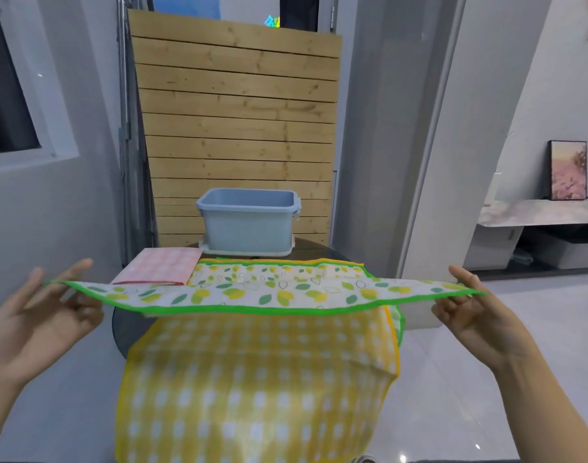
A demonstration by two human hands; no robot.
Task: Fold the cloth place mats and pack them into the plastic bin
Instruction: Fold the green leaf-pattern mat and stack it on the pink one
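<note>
Lemon mat [265,292] taut between hands

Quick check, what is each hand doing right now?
Left hand: pinches the left corner of the green-edged lemon place mat.
Right hand: pinches the mat's right corner, holding it stretched out.

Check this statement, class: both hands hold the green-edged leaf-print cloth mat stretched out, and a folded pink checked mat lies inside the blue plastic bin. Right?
Not quite. The head view shows the folded pink checked mat on the table beside the blue plastic bin, not inside.
</note>
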